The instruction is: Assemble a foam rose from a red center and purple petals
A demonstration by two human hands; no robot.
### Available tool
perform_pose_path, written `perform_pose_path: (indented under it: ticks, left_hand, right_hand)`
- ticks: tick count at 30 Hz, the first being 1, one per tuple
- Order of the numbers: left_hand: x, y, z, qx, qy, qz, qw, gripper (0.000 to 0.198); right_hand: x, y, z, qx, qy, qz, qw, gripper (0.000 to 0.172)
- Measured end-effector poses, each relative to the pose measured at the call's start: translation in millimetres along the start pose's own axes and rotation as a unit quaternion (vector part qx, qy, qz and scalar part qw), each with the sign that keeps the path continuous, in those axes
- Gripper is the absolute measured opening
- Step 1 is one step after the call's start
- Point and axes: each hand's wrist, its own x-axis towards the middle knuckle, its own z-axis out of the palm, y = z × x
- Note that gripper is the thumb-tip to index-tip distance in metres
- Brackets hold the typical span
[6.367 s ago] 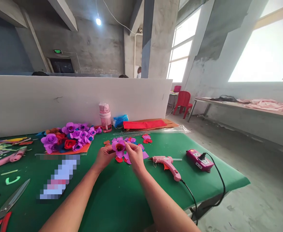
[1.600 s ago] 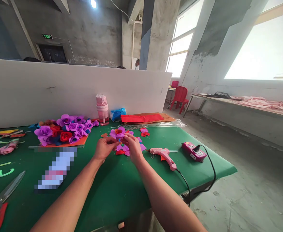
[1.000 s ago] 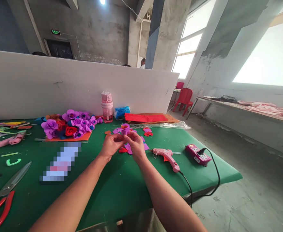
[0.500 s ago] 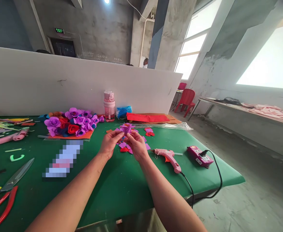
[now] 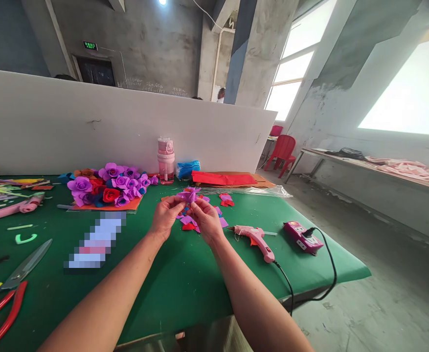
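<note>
1. Left hand (image 5: 165, 217) and right hand (image 5: 207, 220) are close together, each pinched down, thumb against fingers, at the lower part of one purple flower (image 5: 188, 194). No real gap at either set of fingertips.
2. Flower location: between the fingertips, petals up, over the loose petals (image 5: 190, 227) on the green bench (image 5: 185, 298). Can't tell the clearance. Its underside is mostly hidden by fingers.
3. Step in hand, my read: shaping or pressing petals at the base. Both thumbs are at the bottom of the bloom, which fits. Can't tell if there's wet glue under there.
4. Next move, my read: calls for an even squeeze at the base, fingers off the petal rims so they don't crease. If the joint is fresh, hold till it grips.
5. Glue gun (image 5: 255, 238) lies on its side to the right, nozzle toward the petals, both hands off it. If more glue is needed, one hand has to let go first; hot tip is a likely risk.
6. Flower pile (image 5: 110, 194) is on an orange sheet (image 5: 130, 204), left of the hands.
</note>
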Motion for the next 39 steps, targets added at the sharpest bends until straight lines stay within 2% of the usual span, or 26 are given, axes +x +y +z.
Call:
perform_pose_path:
  ticks: [10,16,22,29,34,39]
  left_hand:
    - [-0.1,0.7,-0.1,0.002,0.001,0.011,1.0,0.016]
    - [-1.7,3.2,-1.7,0.021,-0.017,0.023,0.999,0.022]
    - [3.2,-2.7,-6.8,0.01,0.009,-0.004,1.0,0.03]
    - [2.5,-3.9,-4.1,-0.065,-0.034,-0.024,0.997,0.029]
    - [0.2,-1.8,-2.7,-0.074,-0.052,-0.042,0.995,0.032]
    - [1.6,-5.4,-4.2,-0.063,-0.04,-0.045,0.996,0.032]
  right_hand:
    - [1.0,2.4,-1.3,0.006,-0.001,-0.004,1.0,0.036]
    - [2.1,3.5,-2.7,0.008,0.01,-0.015,1.0,0.035]
    - [1.0,1.9,-1.8,0.026,0.016,-0.002,1.0,0.036]
    - [-2.7,-2.0,1.5,0.002,-0.008,0.012,1.0,0.039]
    - [-0.1,0.7,-0.8,0.003,0.01,-0.003,1.0,0.04]
    - [2.1,5.1,-2.2,-0.03,0.003,-0.039,0.999,0.04]
